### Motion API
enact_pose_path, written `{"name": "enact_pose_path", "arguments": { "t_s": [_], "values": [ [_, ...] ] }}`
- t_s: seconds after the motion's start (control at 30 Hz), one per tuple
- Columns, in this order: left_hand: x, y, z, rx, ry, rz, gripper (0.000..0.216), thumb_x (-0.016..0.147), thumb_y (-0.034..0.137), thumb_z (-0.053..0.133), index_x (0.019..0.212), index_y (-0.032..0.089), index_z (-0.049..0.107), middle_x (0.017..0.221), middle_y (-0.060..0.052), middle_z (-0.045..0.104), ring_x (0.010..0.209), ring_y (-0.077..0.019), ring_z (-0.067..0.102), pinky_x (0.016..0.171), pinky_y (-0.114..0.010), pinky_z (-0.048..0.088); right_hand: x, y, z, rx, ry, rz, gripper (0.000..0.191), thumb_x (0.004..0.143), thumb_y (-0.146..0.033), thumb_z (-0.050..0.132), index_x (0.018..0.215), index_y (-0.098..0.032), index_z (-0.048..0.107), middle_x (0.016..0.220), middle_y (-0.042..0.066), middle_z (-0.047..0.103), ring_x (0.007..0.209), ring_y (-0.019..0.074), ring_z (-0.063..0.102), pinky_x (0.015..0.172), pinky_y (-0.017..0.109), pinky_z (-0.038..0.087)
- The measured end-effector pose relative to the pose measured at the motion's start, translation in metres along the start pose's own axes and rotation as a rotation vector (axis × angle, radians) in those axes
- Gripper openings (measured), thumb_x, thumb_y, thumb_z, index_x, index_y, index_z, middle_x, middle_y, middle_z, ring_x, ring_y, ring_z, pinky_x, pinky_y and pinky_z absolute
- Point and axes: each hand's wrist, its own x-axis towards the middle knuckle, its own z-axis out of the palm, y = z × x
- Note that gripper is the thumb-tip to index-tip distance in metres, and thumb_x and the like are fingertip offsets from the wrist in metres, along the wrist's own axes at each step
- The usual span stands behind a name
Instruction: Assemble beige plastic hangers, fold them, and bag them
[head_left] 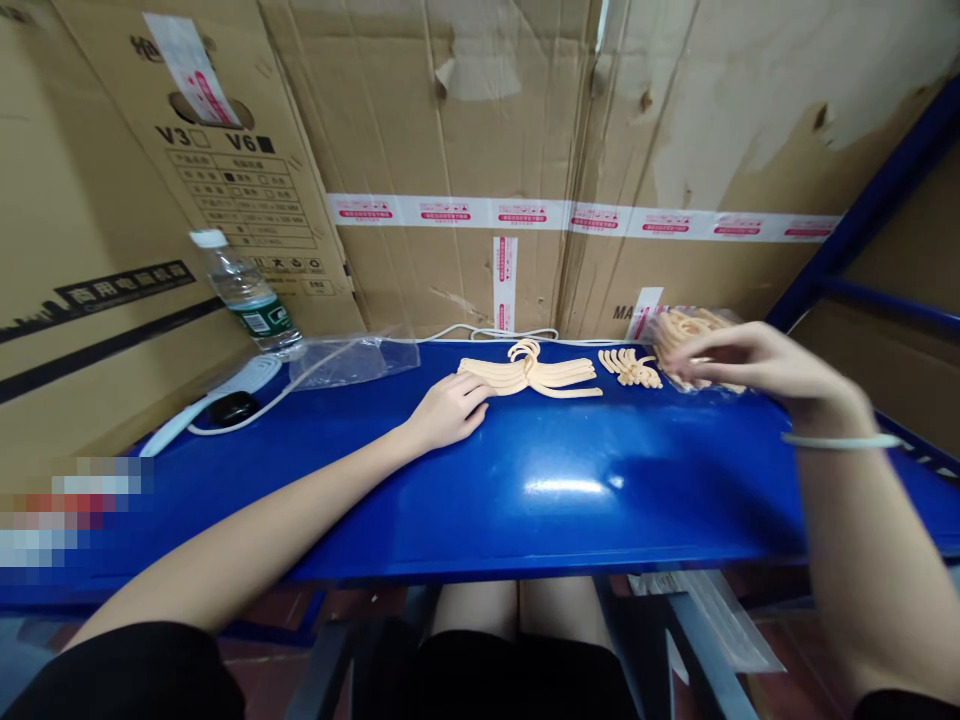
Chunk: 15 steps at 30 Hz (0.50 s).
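A stack of beige miniature clothes hangers (551, 374) lies on the blue table, hooks pointing to the back. My left hand (448, 408) rests at the stack's left end, its fingers loosely bent and lying against the hangers. To the right of the stack is a small pile of curved beige hook pieces (628, 366). My right hand (739, 362) is over a clear plastic bag (686, 328) full of beige parts. Its thumb and fingers come together at a small beige piece, partly hidden and slightly blurred.
A water bottle (251, 295) stands at the back left. Near it lie a flat clear plastic bag (360, 360), a pale-blue handled object (214, 398), a black object (232, 408) and a white cable (300, 378). Cardboard (450, 130) walls the back; a blue metal frame (862, 190) rises at right.
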Motion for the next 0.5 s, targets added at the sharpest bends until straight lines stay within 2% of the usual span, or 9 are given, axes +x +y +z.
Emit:
{"name": "enact_pose_path", "arguments": {
  "t_s": [0.07, 0.13, 0.27, 0.37, 0.5],
  "values": [
    [0.0, -0.001, 0.001, -0.008, -0.007, -0.038, 0.02, 0.094, 0.016, 0.054, 0.11, 0.015, 0.066, 0.108, -0.013, 0.072, 0.102, -0.0288, 0.067, 0.089, -0.045, 0.055, 0.012, 0.016, 0.01, -0.085, -0.259, -0.104, 0.019, 0.097, -0.03, 0.064, 0.092, -0.017, 0.077, 0.085, 0.007, 0.071, 0.074, 0.0195, 0.068, 0.071, 0.033, 0.058],
    [0.0, -0.001, 0.002, -0.019, -0.016, -0.067, 0.02, 0.094, 0.017, 0.055, 0.111, 0.016, 0.065, 0.11, -0.013, 0.071, 0.105, -0.0288, 0.067, 0.09, -0.046, 0.055, 0.019, 0.032, 0.02, -0.166, -0.411, -0.184, 0.014, 0.086, -0.021, 0.069, 0.095, -0.017, 0.079, 0.091, 0.011, 0.073, 0.081, 0.0259, 0.07, 0.076, 0.038, 0.058],
    [0.0, -0.002, 0.004, -0.048, -0.033, -0.098, 0.021, 0.094, 0.018, 0.055, 0.113, 0.018, 0.064, 0.113, -0.012, 0.07, 0.108, -0.0286, 0.065, 0.093, -0.047, 0.054, 0.017, 0.063, 0.035, -0.262, -0.482, -0.247, 0.029, 0.082, -0.015, 0.062, 0.104, -0.017, 0.079, 0.106, 0.015, 0.071, 0.093, 0.0318, 0.07, 0.085, 0.044, 0.058],
    [0.001, -0.002, 0.004, -0.067, -0.044, -0.104, 0.021, 0.095, 0.017, 0.054, 0.114, 0.018, 0.064, 0.113, -0.012, 0.07, 0.109, -0.0291, 0.065, 0.095, -0.048, 0.054, 0.011, 0.077, 0.04, -0.303, -0.494, -0.273, 0.031, 0.085, -0.017, 0.059, 0.109, -0.015, 0.078, 0.106, 0.016, 0.071, 0.092, 0.0326, 0.07, 0.085, 0.045, 0.058],
    [0.001, -0.003, 0.004, -0.086, -0.056, -0.104, 0.022, 0.096, 0.017, 0.053, 0.115, 0.017, 0.064, 0.114, -0.012, 0.07, 0.111, -0.029, 0.065, 0.096, -0.048, 0.054, 0.007, 0.082, 0.047, -0.319, -0.468, -0.302, 0.028, 0.092, -0.021, 0.055, 0.108, -0.016, 0.078, 0.101, 0.015, 0.071, 0.089, 0.0301, 0.07, 0.083, 0.042, 0.058]
  ]
}}
